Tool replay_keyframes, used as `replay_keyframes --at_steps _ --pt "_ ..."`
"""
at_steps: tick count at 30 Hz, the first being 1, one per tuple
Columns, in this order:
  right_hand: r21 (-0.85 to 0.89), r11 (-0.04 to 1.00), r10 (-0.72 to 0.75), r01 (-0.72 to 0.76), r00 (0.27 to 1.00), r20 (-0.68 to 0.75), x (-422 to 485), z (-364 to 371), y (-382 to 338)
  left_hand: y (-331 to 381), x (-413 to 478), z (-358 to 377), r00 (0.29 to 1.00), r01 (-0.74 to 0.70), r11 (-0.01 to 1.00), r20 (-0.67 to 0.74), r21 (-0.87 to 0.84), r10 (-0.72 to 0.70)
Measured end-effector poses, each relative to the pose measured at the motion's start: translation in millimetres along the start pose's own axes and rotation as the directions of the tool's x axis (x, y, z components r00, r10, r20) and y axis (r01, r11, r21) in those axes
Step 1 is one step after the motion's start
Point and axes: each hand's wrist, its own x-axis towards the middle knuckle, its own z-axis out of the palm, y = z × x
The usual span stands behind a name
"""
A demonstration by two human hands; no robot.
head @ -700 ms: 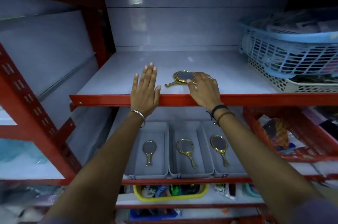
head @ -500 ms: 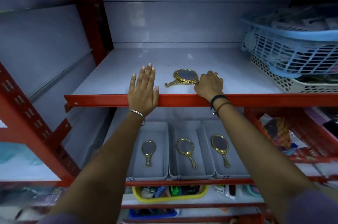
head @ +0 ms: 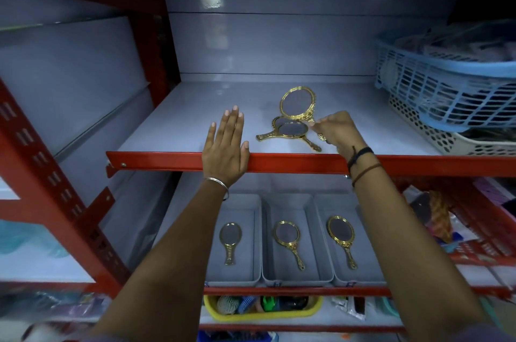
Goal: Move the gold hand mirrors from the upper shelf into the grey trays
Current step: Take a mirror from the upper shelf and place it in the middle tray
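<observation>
On the upper shelf (head: pixel 195 118) my right hand (head: pixel 335 130) pinches the handle of a gold hand mirror (head: pixel 297 102) and holds it tilted upright, glass toward me. Under it a small stack of gold mirrors (head: pixel 290 130) lies flat, with one handle pointing left and one pointing right. My left hand (head: pixel 226 151) rests flat and open on the shelf's red front edge, left of the stack. Below stand three grey trays: left (head: pixel 237 281), middle (head: pixel 296 283), right (head: pixel 360 283). Each holds one gold mirror: (head: pixel 230 241), (head: pixel 287 241), (head: pixel 342 238).
A blue basket (head: pixel 446 84) sits stacked on a white basket (head: pixel 446 146) at the right of the upper shelf. A yellow bin (head: pixel 262 315) of small items is under the trays. Red rack uprights (head: pixel 55 174) frame the left side.
My right hand has gone from resting on the stacked mirrors to gripping the top one and raising it off the stack. My left hand has stayed on the shelf edge.
</observation>
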Motion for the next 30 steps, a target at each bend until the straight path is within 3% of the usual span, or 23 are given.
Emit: replay_keyframes --at_steps 3,7,11,14,23,26,30 --pt "0.199 0.98 -0.043 0.018 0.992 0.122 -36 -17 3 0 1 -2 1.0 0.002 1.0 0.006 -0.009 -0.001" --pt "0.312 0.947 -0.045 -0.077 0.93 0.366 -79 -28 43 -3 8 -5 1.0 -0.012 1.0 -0.018 -0.013 0.012" --pt "0.314 0.909 0.059 -0.274 0.83 0.554 -110 -21 114 -1 7 -4 0.999 -0.009 1.0 -0.031 -0.025 0.009" --pt "0.222 0.89 0.181 -0.399 0.754 0.632 -123 -9 168 1 2 -3 1.0 -0.008 0.999 -0.028 -0.033 0.007" --pt "-0.011 0.838 0.519 -0.545 0.791 0.325 -92 69 249 0 -1 4 0.997 -0.007 1.0 -0.081 -0.019 0.005" --pt "-0.082 0.814 0.579 -0.576 0.79 0.203 -79 89 269 -1 -2 7 0.995 -0.015 1.0 -0.104 -0.005 0.014" --pt "-0.183 0.806 0.59 -0.563 0.787 0.178 -73 99 278 -1 0 9 0.99 -0.016 1.0 -0.137 0.008 0.017"
